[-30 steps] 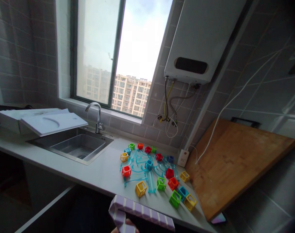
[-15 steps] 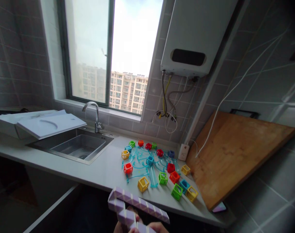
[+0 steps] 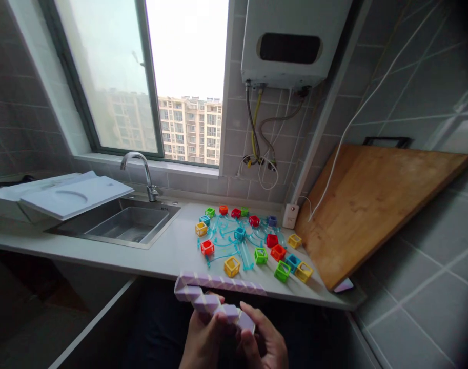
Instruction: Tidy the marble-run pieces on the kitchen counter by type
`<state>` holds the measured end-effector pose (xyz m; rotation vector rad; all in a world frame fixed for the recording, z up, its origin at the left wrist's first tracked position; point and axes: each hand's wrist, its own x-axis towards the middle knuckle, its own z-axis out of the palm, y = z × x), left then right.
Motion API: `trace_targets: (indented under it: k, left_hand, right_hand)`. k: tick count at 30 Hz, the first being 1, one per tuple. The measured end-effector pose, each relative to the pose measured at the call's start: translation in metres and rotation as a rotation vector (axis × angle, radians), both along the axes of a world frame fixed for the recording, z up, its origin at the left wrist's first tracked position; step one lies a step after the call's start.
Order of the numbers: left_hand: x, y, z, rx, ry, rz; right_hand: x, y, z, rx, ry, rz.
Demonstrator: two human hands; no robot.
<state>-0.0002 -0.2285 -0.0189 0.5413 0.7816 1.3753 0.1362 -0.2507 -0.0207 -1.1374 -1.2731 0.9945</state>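
Observation:
A purple and white jointed snake puzzle (image 3: 210,303) is held in front of the counter's front edge. One long straight stretch of it points right, and a zigzag stretch bends back toward me. My left hand (image 3: 206,328) is closed around the middle of the zigzag, thumb on top. At the zigzag's near end, my right hand (image 3: 264,335) pinches the last wedges between thumb and fingers. Behind the puzzle, on the counter, stand a yellow cube frame (image 3: 231,267) and a red cube frame (image 3: 207,248).
Several coloured cube frames and clear blue track pieces (image 3: 244,254) lie on the white counter (image 3: 149,262). Left is a steel sink (image 3: 141,225) with a tap (image 3: 149,177) and a white box (image 3: 76,197). A wooden board (image 3: 375,205) leans at right.
The view has tilted down and more of both hands shows. The puzzle's zigzag stretch now lies flatter, and its straight stretch is closer to level.

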Motion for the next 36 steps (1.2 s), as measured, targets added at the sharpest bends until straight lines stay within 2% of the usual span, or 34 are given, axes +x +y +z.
trace_targets:
  k: [3, 6, 11, 16, 18, 21, 23, 30, 32, 36]
  left_hand:
    - [-0.007, 0.001, 0.014, -0.034, -0.030, -0.001]
    - [-0.014, 0.001, 0.021, -0.024, 0.003, -0.008]
    - [-0.020, -0.001, 0.015, 0.051, 0.061, -0.071]
    - [-0.018, -0.004, 0.011, 0.065, 0.022, -0.141]
    - [-0.017, -0.005, 0.012, 0.054, 0.004, -0.125]
    - [-0.015, -0.005, 0.014, 0.023, -0.001, -0.090]
    - [-0.013, -0.005, 0.015, 0.007, -0.005, -0.117]
    - [-0.014, -0.002, 0.010, 0.036, 0.088, -0.112]
    - [-0.017, 0.000, 0.009, 0.080, 0.156, -0.110]
    - [-0.023, 0.003, 0.010, 0.186, 0.324, -0.032]
  right_hand:
    - [-0.002, 0.002, 0.011, -0.134, 0.278, 0.143]
    - [0.001, 0.008, 0.020, -0.380, 0.537, 0.323]
    - [0.007, 0.011, 0.022, -0.743, 0.776, 0.657]
    - [0.008, 0.006, 0.011, -0.831, 0.907, 0.818]
    - [0.005, 0.004, 0.010, -0.802, 0.914, 0.801]
    - [0.000, 0.001, 0.014, -0.639, 0.839, 0.689]
    - [-0.004, 0.001, 0.017, -0.556, 0.774, 0.640]
    - [-0.006, 0.003, 0.014, -0.666, 0.745, 0.621]
    - [-0.004, 0.003, 0.013, -0.549, 0.585, 0.532]
    - [0.005, 0.004, 0.020, -0.154, 0.015, 0.256]
